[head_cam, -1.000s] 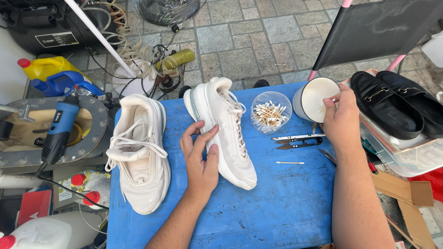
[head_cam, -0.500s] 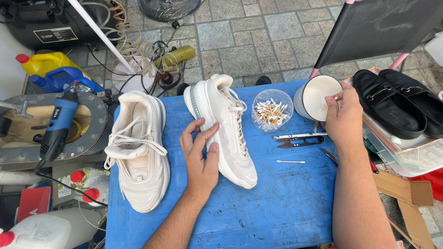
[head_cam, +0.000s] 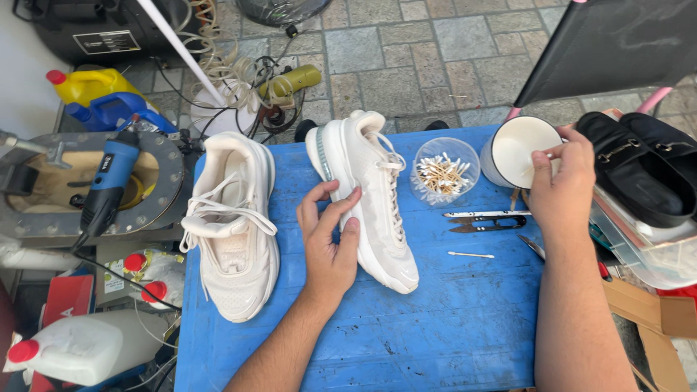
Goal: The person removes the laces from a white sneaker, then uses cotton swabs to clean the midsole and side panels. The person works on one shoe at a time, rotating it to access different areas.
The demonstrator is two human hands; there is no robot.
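A white sneaker (head_cam: 370, 199), tilted on its side at the centre of the blue table (head_cam: 465, 327), is steadied by the left hand (head_cam: 330, 243), fingers spread flat against its sole edge. The right hand (head_cam: 563, 185) pinches a small white item, apparently a cotton swab, at the rim of a white cup (head_cam: 515, 149), upper right; its contents cannot be told. A swab-dipping step is judged in hand. A clear bowl (head_cam: 444, 174) holds cotton swabs. The second sneaker (head_cam: 232, 232) lies left.
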